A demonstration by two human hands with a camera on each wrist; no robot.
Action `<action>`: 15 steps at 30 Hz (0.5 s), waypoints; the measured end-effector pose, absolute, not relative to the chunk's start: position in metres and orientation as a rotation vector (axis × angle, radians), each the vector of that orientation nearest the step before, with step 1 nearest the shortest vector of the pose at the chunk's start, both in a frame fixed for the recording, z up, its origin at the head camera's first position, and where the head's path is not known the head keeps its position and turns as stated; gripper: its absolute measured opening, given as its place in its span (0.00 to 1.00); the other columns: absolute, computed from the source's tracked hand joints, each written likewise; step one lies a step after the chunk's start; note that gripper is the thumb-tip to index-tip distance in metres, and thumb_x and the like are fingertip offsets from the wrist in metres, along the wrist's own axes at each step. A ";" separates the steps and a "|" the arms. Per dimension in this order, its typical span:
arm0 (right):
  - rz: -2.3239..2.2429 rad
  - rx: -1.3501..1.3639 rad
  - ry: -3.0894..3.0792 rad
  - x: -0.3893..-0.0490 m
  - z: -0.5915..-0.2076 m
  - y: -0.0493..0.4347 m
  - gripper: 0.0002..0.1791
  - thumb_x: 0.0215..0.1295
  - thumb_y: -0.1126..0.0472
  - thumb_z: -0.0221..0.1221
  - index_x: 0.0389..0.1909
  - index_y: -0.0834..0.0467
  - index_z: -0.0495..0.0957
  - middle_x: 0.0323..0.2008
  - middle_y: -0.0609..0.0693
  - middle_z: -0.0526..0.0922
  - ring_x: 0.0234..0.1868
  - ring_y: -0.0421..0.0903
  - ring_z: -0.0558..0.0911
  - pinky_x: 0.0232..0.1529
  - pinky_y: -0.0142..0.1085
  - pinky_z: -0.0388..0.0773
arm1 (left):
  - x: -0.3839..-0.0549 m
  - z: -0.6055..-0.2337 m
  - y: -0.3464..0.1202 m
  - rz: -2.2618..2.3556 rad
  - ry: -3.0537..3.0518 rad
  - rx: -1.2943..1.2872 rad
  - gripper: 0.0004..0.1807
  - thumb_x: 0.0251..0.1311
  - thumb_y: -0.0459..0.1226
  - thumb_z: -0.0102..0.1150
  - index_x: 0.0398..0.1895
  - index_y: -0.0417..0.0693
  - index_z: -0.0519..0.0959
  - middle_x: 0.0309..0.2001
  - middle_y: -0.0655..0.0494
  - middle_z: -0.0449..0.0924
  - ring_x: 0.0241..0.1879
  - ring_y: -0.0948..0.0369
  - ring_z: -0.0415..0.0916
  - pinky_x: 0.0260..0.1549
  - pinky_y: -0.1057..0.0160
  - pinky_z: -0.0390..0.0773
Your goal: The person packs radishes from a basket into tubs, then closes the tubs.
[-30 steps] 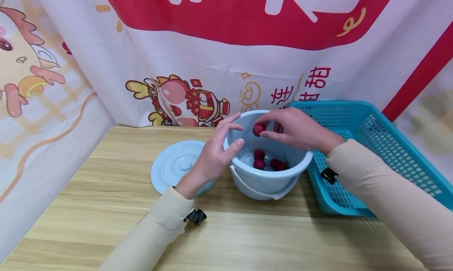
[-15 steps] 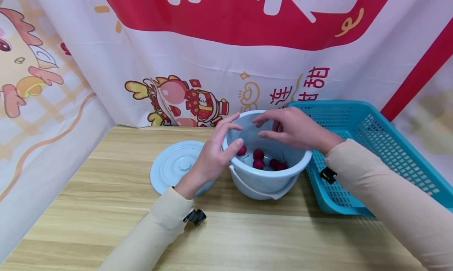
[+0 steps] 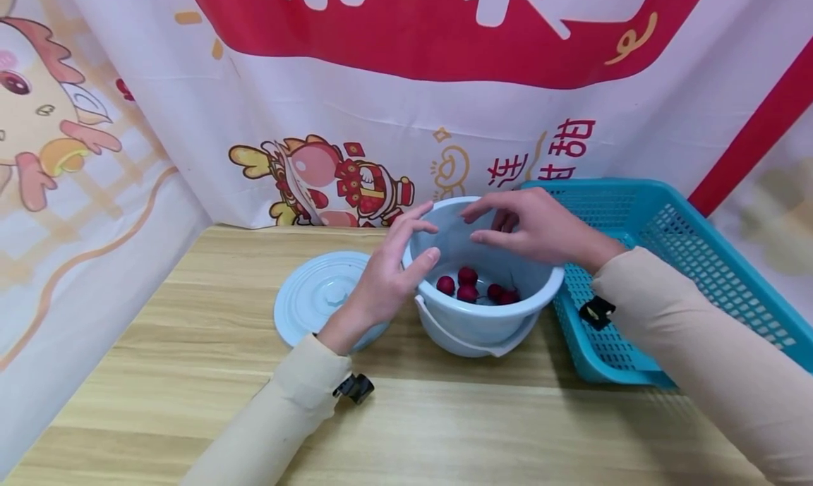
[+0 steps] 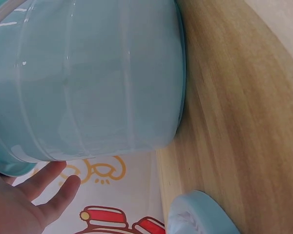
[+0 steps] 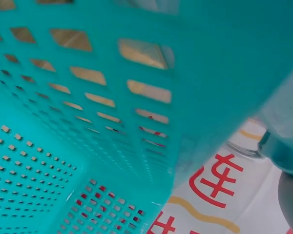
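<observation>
Several small red radishes (image 3: 467,293) with thin root tails lie at the bottom of a light blue bucket (image 3: 489,317). My left hand (image 3: 389,274) is at the bucket's left rim, its thumb and fingers spread and loosely bent. In the left wrist view, that hand's fingers (image 4: 58,197) show beside the bucket wall (image 4: 97,78). Over the right part of the bucket's mouth hovers my right hand (image 3: 530,225), with a gap between thumb and index finger and nothing between them.
A turquoise slotted basket (image 3: 587,362) stands close to the bucket on the right, under the right forearm. The round light blue lid (image 3: 311,295) lies on the wooden table (image 3: 190,359) at left, partly behind the left hand. A printed cloth (image 3: 381,105) hangs at the back.
The right hand has let go of a radish, which fell into the bucket and rolled from the left wall toward the others. The left hand has stayed at the rim.
</observation>
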State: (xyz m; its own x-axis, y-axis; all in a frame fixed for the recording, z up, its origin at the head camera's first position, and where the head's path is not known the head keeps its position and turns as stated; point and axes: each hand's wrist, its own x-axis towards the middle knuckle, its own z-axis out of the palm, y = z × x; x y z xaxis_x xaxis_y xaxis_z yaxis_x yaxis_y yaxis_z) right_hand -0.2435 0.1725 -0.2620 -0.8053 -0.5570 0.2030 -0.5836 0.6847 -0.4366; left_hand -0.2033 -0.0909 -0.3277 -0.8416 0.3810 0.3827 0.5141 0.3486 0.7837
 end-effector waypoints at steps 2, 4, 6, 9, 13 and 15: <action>0.777 0.955 -2.860 -0.242 -0.258 0.175 0.25 0.64 0.52 0.74 0.62 0.48 0.84 0.56 0.51 0.90 0.42 0.43 0.90 0.47 0.46 0.91 | -0.203 -0.327 -0.090 -1.506 -2.472 -0.820 0.27 0.74 0.52 0.51 0.69 0.49 0.72 0.85 0.67 0.53 0.84 0.58 0.51 0.76 0.39 0.70; 0.798 0.934 -2.890 -0.240 -0.253 0.176 0.26 0.64 0.51 0.74 0.63 0.47 0.84 0.58 0.50 0.89 0.45 0.45 0.90 0.48 0.48 0.91 | -0.203 -0.327 -0.089 -1.502 -2.476 -0.815 0.27 0.74 0.52 0.51 0.70 0.50 0.72 0.85 0.68 0.53 0.84 0.58 0.51 0.75 0.39 0.70; 0.838 0.901 -2.907 -0.237 -0.248 0.177 0.28 0.63 0.50 0.74 0.64 0.46 0.83 0.60 0.49 0.87 0.48 0.46 0.90 0.49 0.49 0.91 | -0.203 -0.326 -0.088 -1.499 -2.480 -0.812 0.27 0.74 0.52 0.51 0.70 0.50 0.72 0.85 0.68 0.53 0.84 0.58 0.51 0.75 0.39 0.71; 0.919 0.821 -2.896 -0.234 -0.240 0.178 0.30 0.63 0.49 0.74 0.66 0.46 0.81 0.62 0.49 0.86 0.50 0.48 0.89 0.49 0.50 0.91 | -0.203 -0.325 -0.087 -1.497 -2.484 -0.813 0.28 0.74 0.53 0.51 0.70 0.50 0.71 0.85 0.68 0.52 0.84 0.57 0.51 0.75 0.37 0.69; 1.040 0.696 -2.844 -0.229 -0.229 0.174 0.31 0.66 0.48 0.71 0.70 0.46 0.78 0.65 0.50 0.83 0.55 0.51 0.87 0.53 0.53 0.90 | -0.206 -0.325 -0.086 -1.481 -2.491 -0.806 0.29 0.75 0.54 0.50 0.72 0.51 0.70 0.85 0.67 0.52 0.85 0.56 0.52 0.76 0.35 0.66; 1.115 0.636 -2.815 -0.226 -0.225 0.170 0.32 0.69 0.47 0.69 0.72 0.47 0.75 0.68 0.51 0.82 0.59 0.53 0.85 0.57 0.56 0.87 | -0.209 -0.324 -0.086 -1.485 -2.500 -0.790 0.30 0.75 0.54 0.49 0.74 0.52 0.69 0.85 0.67 0.52 0.85 0.56 0.52 0.76 0.35 0.66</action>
State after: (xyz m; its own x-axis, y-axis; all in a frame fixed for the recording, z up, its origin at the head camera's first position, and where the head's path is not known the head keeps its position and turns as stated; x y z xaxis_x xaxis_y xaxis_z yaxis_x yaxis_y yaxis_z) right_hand -0.2264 0.1703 -0.2246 -0.9143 -0.3568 0.1915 -0.3912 0.6561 -0.6454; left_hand -0.2088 -0.0860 -0.3244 -0.8548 0.3705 0.3634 0.4964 0.3793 0.7808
